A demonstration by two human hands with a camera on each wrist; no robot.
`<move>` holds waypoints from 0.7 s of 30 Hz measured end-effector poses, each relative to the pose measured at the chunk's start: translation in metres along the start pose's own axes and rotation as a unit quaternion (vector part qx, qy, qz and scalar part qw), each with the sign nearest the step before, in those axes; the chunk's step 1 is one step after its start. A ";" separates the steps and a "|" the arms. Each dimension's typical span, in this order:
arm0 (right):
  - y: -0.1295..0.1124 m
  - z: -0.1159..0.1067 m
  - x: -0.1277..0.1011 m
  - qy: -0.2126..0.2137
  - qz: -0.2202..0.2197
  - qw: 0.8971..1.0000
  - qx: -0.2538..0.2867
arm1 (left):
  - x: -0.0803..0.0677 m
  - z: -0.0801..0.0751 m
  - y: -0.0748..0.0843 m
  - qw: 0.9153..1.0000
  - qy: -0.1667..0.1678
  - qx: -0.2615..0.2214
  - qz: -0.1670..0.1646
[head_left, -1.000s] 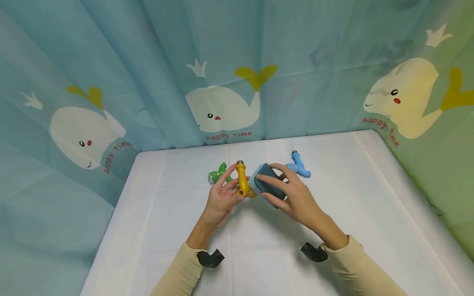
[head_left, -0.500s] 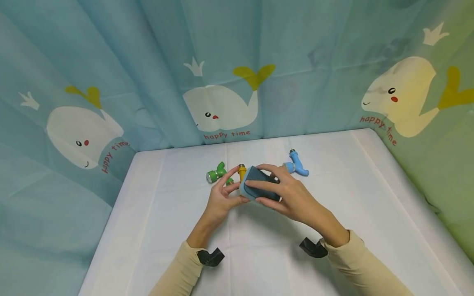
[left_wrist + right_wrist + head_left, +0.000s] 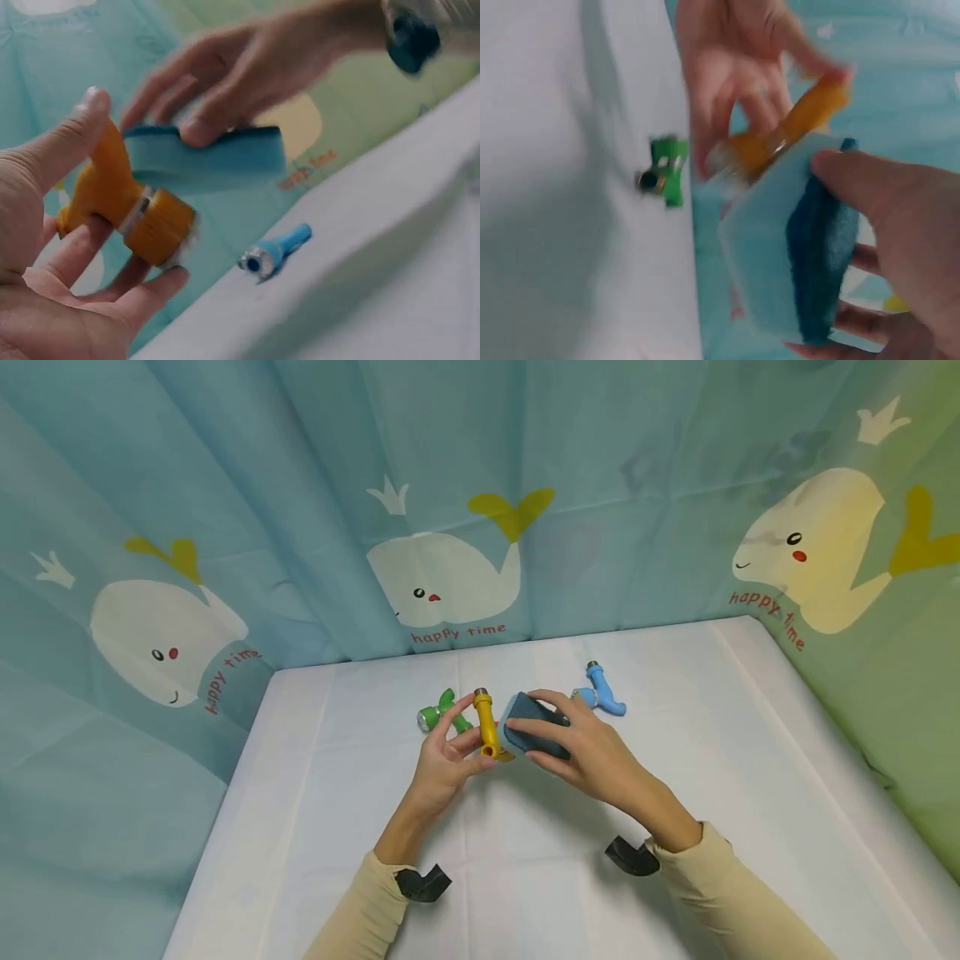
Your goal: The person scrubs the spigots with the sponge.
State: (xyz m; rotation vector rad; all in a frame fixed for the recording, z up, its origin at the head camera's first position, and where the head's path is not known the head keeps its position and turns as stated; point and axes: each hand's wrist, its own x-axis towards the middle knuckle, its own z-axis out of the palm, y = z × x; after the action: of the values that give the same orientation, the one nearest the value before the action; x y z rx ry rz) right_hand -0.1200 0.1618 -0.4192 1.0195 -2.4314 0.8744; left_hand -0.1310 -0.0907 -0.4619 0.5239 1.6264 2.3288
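Observation:
My left hand [image 3: 441, 770] grips a yellow toy-like faucet [image 3: 487, 723] above the table, its metal threaded end pointing up and away. In the left wrist view the thumb presses one side of the faucet [image 3: 162, 226] while fingers support it from behind. A two-tone sponge [image 3: 529, 708], light blue with a dark blue layer, is pinched in my right hand [image 3: 603, 764] just right of the faucet. The right wrist view has the sponge's pale face [image 3: 765, 255] turned towards the faucet; blur hides whether they touch.
On the white-covered table [image 3: 360, 843], a green faucet [image 3: 430, 718] lies behind my left hand. A light blue faucet [image 3: 604, 693] lies behind my right hand. A curtain with printed whales [image 3: 457, 577] borders the table's far edge.
The sponge went left across the front of the yellow faucet, covering most of it, then moved back right, exposing it again. The left hand keeps hold, shifting only slightly.

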 end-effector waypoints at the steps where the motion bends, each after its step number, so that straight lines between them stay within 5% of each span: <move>1: 0.001 0.001 -0.001 0.011 0.014 1.000 0.004 | -0.001 0.000 -0.001 1.000 0.001 -0.015 0.003; 9: 0.004 0.009 -0.007 0.041 0.051 0.998 -0.004 | -0.001 0.003 -0.002 0.991 0.003 -0.133 0.021; 13: 0.002 0.009 -0.006 0.072 0.056 0.996 0.017 | -0.001 0.006 -0.001 0.988 0.003 -0.151 0.023; 21: -0.001 0.005 -0.004 0.056 0.069 0.996 0.019 | -0.002 0.010 0.004 0.981 0.014 -0.192 -0.009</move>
State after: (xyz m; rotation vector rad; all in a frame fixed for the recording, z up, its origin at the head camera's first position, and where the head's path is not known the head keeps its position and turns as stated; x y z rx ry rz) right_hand -0.1167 0.1599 -0.4245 0.7995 -2.4204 0.9992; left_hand -0.1253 -0.0841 -0.4550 0.3892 1.1368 2.5557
